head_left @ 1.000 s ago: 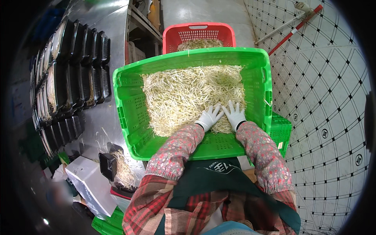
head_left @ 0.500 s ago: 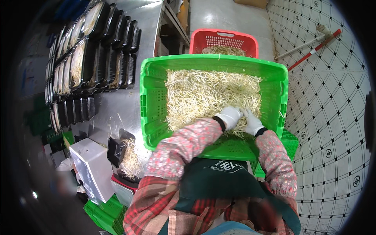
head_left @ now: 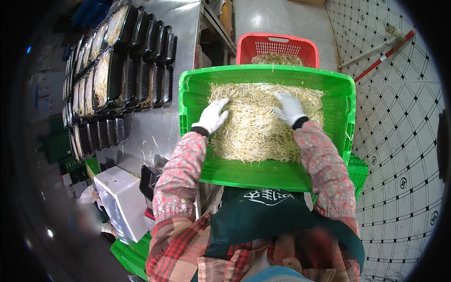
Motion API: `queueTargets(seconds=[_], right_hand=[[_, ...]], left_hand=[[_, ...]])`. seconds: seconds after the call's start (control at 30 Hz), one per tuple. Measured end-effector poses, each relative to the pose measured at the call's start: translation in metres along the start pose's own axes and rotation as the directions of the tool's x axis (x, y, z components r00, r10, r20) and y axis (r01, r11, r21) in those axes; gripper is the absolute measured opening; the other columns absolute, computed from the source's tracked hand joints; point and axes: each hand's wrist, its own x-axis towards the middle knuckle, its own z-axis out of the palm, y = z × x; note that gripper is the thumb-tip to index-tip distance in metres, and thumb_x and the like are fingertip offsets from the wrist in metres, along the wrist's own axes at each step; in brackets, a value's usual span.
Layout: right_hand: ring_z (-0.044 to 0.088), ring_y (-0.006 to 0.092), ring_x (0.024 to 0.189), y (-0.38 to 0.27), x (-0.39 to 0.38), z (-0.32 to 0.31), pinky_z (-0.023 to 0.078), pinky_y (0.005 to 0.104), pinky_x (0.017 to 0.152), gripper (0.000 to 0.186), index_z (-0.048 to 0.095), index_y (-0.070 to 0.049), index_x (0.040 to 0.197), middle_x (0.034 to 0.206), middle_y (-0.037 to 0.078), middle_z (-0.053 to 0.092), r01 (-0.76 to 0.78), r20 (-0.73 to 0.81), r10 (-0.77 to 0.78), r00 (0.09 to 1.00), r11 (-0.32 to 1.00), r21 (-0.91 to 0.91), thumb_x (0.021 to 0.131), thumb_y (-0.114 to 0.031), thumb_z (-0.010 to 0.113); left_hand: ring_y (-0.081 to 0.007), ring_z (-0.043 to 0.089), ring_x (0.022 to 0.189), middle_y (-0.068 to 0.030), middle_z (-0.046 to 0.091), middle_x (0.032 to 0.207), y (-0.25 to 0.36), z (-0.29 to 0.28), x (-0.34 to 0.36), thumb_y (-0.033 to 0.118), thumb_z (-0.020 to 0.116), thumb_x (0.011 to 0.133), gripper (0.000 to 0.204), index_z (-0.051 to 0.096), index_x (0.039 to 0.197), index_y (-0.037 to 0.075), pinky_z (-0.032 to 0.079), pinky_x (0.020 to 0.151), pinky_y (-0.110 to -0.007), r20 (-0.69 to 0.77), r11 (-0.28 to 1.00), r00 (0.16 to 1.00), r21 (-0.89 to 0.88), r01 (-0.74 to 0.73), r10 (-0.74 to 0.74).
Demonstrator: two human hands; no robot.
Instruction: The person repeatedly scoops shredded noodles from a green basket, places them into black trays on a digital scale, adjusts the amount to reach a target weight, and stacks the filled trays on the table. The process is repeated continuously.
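A large green plastic crate (head_left: 268,177) stands in front of me with a thick layer of pale bean sprouts (head_left: 253,124) inside. My left hand (head_left: 212,116), in a white glove, rests on the left part of the sprouts with its fingers spread. Farther right, my right hand (head_left: 289,108), gloved the same way, lies on the sprouts with its fingers apart. Neither hand grips anything that I can see. Flowered sleeve covers reach up both forearms to dark cuffs.
Stacked black trays of sprouts (head_left: 105,77) stand on the metal table (head_left: 183,47) at the left. A red basket (head_left: 310,47) with more sprouts sits behind the crate. Nearer left are an empty-looking black tray (head_left: 148,181) and a white box (head_left: 120,197). A red-handled pole (head_left: 385,56) lies right.
My hands were close together at the front right of the sprouts. They have parted and moved farther in, the left one to the left side. The whole view has shifted slightly.
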Motion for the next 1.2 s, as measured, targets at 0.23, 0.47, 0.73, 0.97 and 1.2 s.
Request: queueTargets(seconds=[0.23, 0.47, 0.73, 0.97, 1.2], right_hand=[[0.048, 0.0361, 0.126, -0.059, -0.116, 0.072, 0.039, 0.0512, 0.105, 0.061, 0.044, -0.022, 0.143, 0.139, 0.014, 0.047, 0.139, 0.493, -0.179, 0.851, 0.983, 0.118, 0.086, -0.031, 0.063], [0.066, 0.0338, 0.095, -0.029, -0.034, 0.031, 0.053, 0.0435, 0.085, 0.033, 0.066, -0.016, 0.118, 0.101, 0.015, 0.069, -0.145, 0.492, -0.007, 0.870, 0.952, 0.270, 0.094, -0.033, 0.052], [0.052, 0.0326, 0.123, -0.044, -0.055, 0.066, 0.046, 0.0421, 0.102, 0.053, 0.048, -0.015, 0.141, 0.142, 0.014, 0.046, -0.015, 0.481, -0.071, 0.874, 0.985, 0.173, 0.089, -0.018, 0.056], [0.064, 0.0314, 0.106, -0.002, 0.008, 0.034, 0.050, 0.0416, 0.094, 0.030, 0.068, -0.015, 0.117, 0.117, 0.012, 0.067, -0.109, 0.228, 0.022, 0.973, 0.920, 0.377, 0.090, -0.020, 0.055], [0.067, 0.0301, 0.090, -0.030, 0.040, 0.043, 0.052, 0.0416, 0.080, 0.016, 0.072, -0.015, 0.088, 0.092, 0.009, 0.072, -0.296, 0.421, 0.213, 0.882, 0.945, 0.141, 0.080, -0.027, 0.064]], left_hand=[[-0.0365, 0.031, 0.142, -0.0099, 0.045, 0.148, 0.045, 0.075, -0.096, 0.047, 0.052, 0.093, 0.066, 0.036, 0.149, 0.018, 0.011, 0.111, -0.071, 0.336, 0.870, 0.927, 0.392, -0.300, 0.168], [-0.0420, 0.045, 0.130, -0.0186, 0.055, 0.135, 0.026, 0.019, -0.037, 0.036, 0.053, 0.096, 0.054, 0.043, 0.146, 0.019, 0.037, 0.110, -0.043, 0.567, 0.993, 0.819, -0.004, 0.114, -0.092], [-0.0281, 0.048, 0.126, -0.0062, 0.056, 0.132, 0.020, 0.071, -0.060, 0.029, 0.058, 0.091, 0.045, 0.054, 0.135, 0.023, 0.034, 0.108, -0.056, 0.237, 0.927, 0.966, 0.328, -0.181, 0.105], [-0.0319, 0.067, 0.100, -0.0154, 0.070, 0.110, -0.005, 0.025, -0.023, 0.022, 0.059, 0.094, 0.028, 0.068, 0.117, 0.008, 0.053, 0.089, -0.037, -0.059, 1.000, 0.998, -0.013, -0.018, 0.017], [-0.0145, 0.066, 0.098, -0.0107, 0.070, 0.112, -0.003, 0.039, -0.007, 0.014, 0.059, 0.096, 0.028, 0.064, 0.121, 0.000, 0.052, 0.085, -0.027, -0.161, 0.850, 0.953, -0.508, 0.144, -0.258]])
